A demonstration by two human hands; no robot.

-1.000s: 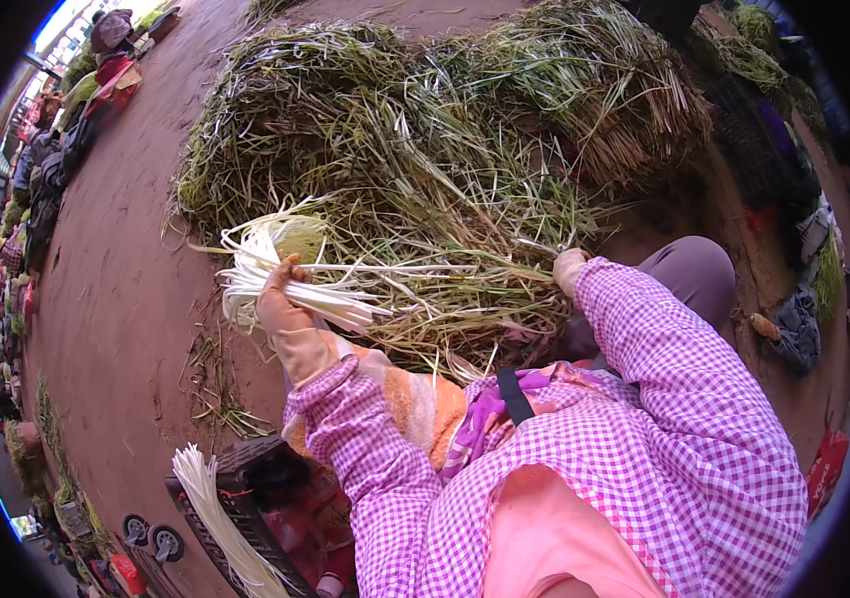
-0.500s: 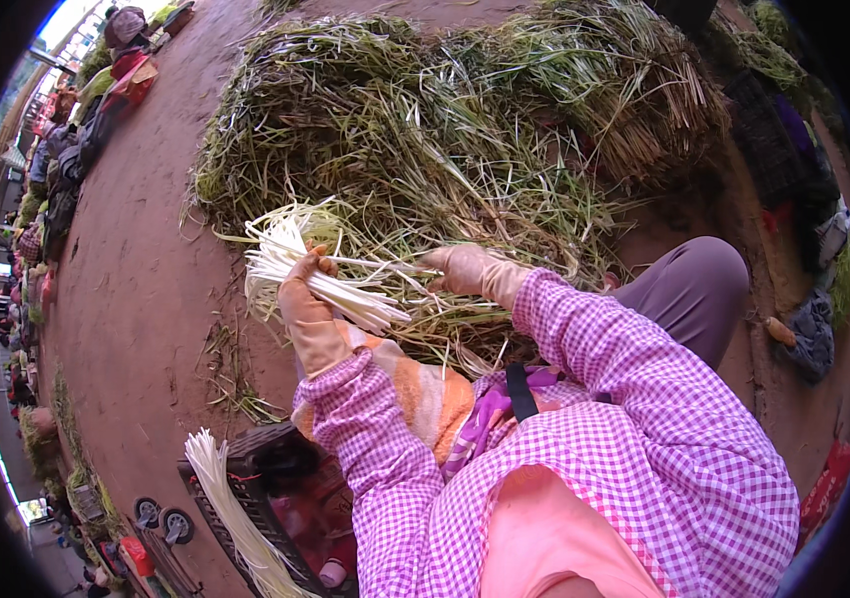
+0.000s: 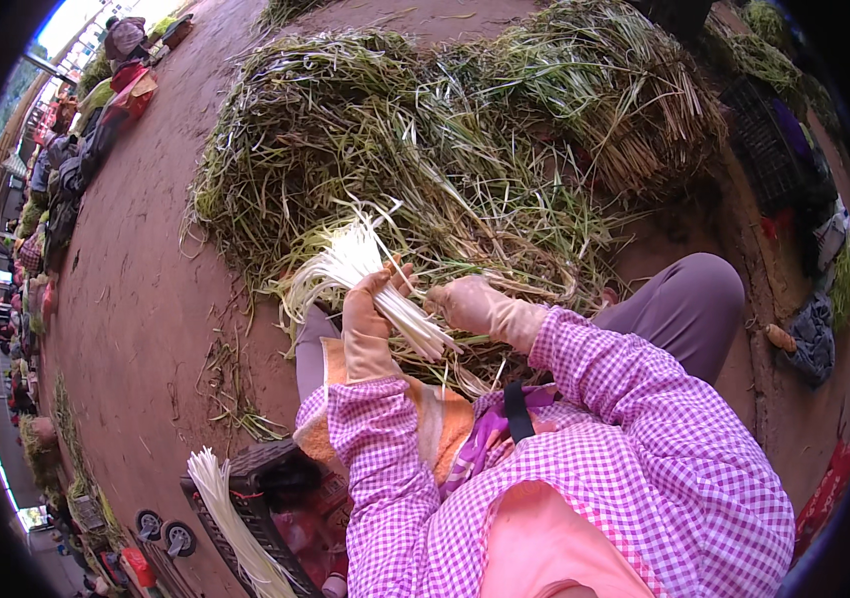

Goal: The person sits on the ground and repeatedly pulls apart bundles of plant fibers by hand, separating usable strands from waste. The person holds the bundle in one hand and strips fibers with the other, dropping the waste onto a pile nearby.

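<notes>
My left hand [image 3: 369, 321], in a pale glove, is closed around a bundle of slender white stalks [image 3: 350, 257]. The bundle slants from upper left to lower right, its cut-looking ends below the fingers. Just right of it is my right hand [image 3: 477, 305], also gloved, with its fingers curled together. What sits in those fingers, if anything, is too small to make out. Both hands are over the near edge of a big heap of long green and yellowish leafy stalks [image 3: 345, 130], which stretches away in front of me.
At lower left, a dark plastic crate [image 3: 207, 508] has another bundle of white stalks [image 3: 230, 518] lying along it. Small black wheels [image 3: 179, 539] stand beside the crate. A dark crate [image 3: 759, 149] and a blue-grey bag [image 3: 812, 339] lie on the right. Reddish-brown ground [image 3: 146, 299] spreads leftward.
My left hand has moved right with the bundle, which now slants more steeply. My right hand has shifted slightly right and down. The stalk that stretched between the hands no longer shows.
</notes>
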